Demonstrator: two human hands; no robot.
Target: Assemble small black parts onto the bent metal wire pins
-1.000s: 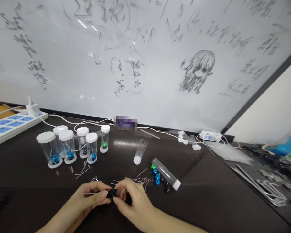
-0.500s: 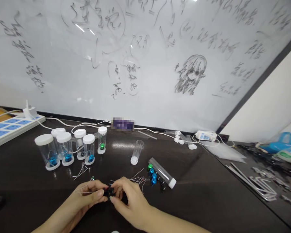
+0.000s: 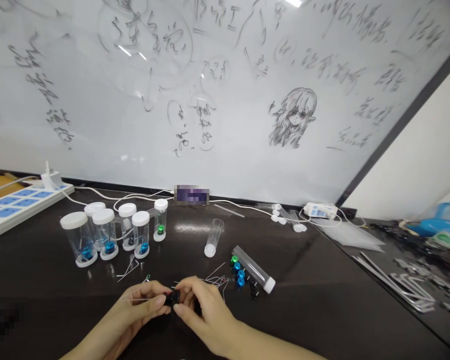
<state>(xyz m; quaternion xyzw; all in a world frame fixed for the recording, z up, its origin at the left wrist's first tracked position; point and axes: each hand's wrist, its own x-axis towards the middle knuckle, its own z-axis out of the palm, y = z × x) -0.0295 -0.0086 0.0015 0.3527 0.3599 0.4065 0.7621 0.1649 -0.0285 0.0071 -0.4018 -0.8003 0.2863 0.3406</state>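
Observation:
My left hand (image 3: 140,309) pinches a small black part (image 3: 172,298) between thumb and fingers. A thin wire (image 3: 131,299) sticks out leftward past that hand. From the other side, my right hand (image 3: 206,312) has thumb and fingertips closed on the same black part, so much of it is covered. Just beyond the right hand lie several thin bent wires (image 3: 217,281). Farther right are a small green knob-like part (image 3: 234,259), several blue ones (image 3: 240,274) and small black pieces (image 3: 254,290), beside a clear tube (image 3: 252,267) with a white cap.
Several clear capped tubes (image 3: 140,232) with coloured parts inside stand at the left. An upright clear tube (image 3: 213,235) is at centre. A power strip (image 3: 26,205) lies far left, with white cables along the whiteboard (image 3: 135,130). Metal rods (image 3: 397,285) lie at right.
The view has shifted slightly, so everything sits a little lower and mostly farther right. Both hands keep their hold on the black part, with barely any finger movement.

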